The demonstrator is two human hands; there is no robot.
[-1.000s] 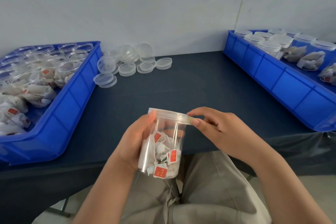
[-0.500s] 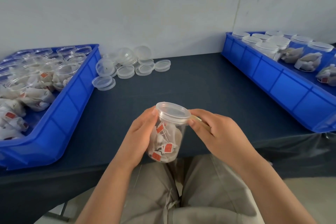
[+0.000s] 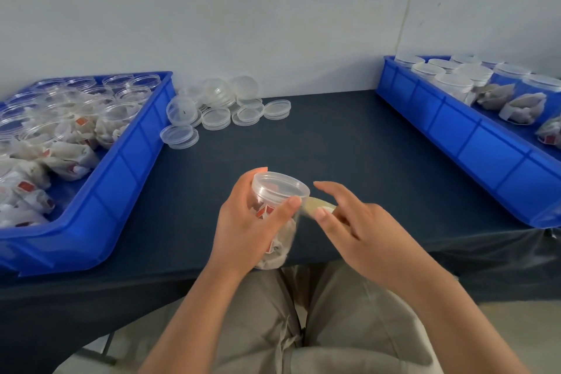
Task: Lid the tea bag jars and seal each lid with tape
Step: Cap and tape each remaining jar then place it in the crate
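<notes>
A clear plastic jar (image 3: 277, 215) full of tea bags with red tags is gripped in my left hand (image 3: 247, 225) just above the table's front edge. A clear lid (image 3: 280, 185) sits on top of the jar. A strip of yellowish clear tape (image 3: 317, 207) runs from the jar's right side, under the lid rim, to my right hand (image 3: 355, 225), whose thumb and fingers pinch its free end. My left thumb rests on the jar wall where the tape starts.
The blue bin at the left (image 3: 121, 167) holds several unlidded jars of tea bags. Loose clear lids (image 3: 224, 109) lie in a pile at the back of the dark table (image 3: 349, 146). A blue bin at the right (image 3: 473, 143) holds several lidded jars.
The jar has been turned in my left hand and tipped more upright. My right hand has pulled away to the right, drawing the tape end off the jar's side.
</notes>
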